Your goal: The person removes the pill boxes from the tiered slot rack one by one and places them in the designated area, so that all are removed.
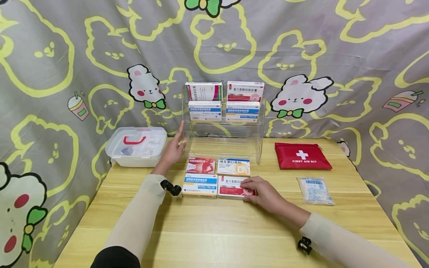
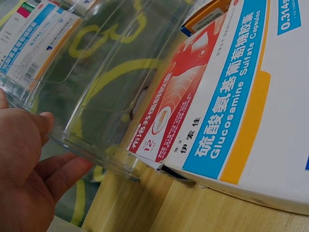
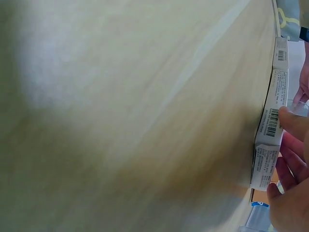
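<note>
A clear plastic display rack (image 1: 222, 143) stands at the back of the table, with several medicine boxes in its upper tiers. My left hand (image 1: 172, 152) is at the rack's left side, its fingers extended along the edge; the left wrist view shows this hand (image 2: 29, 164) against the clear edge. In front of the rack lie a red box (image 1: 201, 166), a vitamin D box (image 1: 233, 167), a blue-and-white glucosamine box (image 1: 200, 185) and a red-and-white medicine box (image 1: 231, 186). My right hand (image 1: 266, 193) pinches the red-and-white box's right end, thumb at its front edge.
Left of the rack stands a white lidded case (image 1: 137, 149) with a red handle. A red first aid pouch (image 1: 301, 156) and a small clear packet (image 1: 315, 190) lie on the right. A patterned curtain (image 1: 228, 41) hangs directly behind the table.
</note>
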`<state>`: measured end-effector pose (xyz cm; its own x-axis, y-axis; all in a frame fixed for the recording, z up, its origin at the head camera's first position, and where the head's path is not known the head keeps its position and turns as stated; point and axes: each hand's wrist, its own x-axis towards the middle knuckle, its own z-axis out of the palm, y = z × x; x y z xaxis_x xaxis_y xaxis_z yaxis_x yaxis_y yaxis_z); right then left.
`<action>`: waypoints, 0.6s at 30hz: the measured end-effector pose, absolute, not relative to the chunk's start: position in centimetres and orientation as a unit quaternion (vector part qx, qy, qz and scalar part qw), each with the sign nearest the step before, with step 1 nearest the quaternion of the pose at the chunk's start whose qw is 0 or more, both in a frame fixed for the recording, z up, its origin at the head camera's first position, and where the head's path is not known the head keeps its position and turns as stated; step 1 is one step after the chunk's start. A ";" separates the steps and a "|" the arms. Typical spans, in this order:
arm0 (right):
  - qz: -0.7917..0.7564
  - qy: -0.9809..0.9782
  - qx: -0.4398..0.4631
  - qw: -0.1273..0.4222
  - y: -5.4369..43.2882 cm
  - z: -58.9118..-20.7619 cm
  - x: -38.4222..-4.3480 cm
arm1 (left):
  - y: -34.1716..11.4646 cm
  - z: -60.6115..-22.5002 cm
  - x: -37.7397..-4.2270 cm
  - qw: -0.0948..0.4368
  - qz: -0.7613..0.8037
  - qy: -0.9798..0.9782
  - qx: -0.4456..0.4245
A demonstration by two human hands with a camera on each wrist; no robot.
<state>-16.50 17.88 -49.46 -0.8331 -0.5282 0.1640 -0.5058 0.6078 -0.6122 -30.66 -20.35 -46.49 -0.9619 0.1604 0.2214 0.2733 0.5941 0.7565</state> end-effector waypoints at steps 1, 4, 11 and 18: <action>-0.337 0.896 -0.288 0.017 17.9 -49.4 -16.5 | -20.4 -46.5 -30.6 0.064 -0.433 -0.891 -0.121; -0.338 0.897 -0.283 0.018 17.8 -49.3 -16.6 | -20.4 -46.5 -30.6 0.063 -0.433 -0.891 -0.120; -0.338 0.898 -0.280 0.018 17.8 -49.3 -16.8 | -20.3 -46.4 -30.6 0.055 -0.436 -0.891 -0.111; -0.333 0.899 -0.283 0.027 17.7 -49.1 -16.9 | -20.3 -46.3 -30.6 0.046 -0.442 -0.890 -0.101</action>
<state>-16.90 17.73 -49.06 -0.8387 -0.5262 0.1406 -0.4907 0.6180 -0.6143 -30.63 -20.31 -46.31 -0.9753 0.1400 0.1708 0.2207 0.5891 0.7773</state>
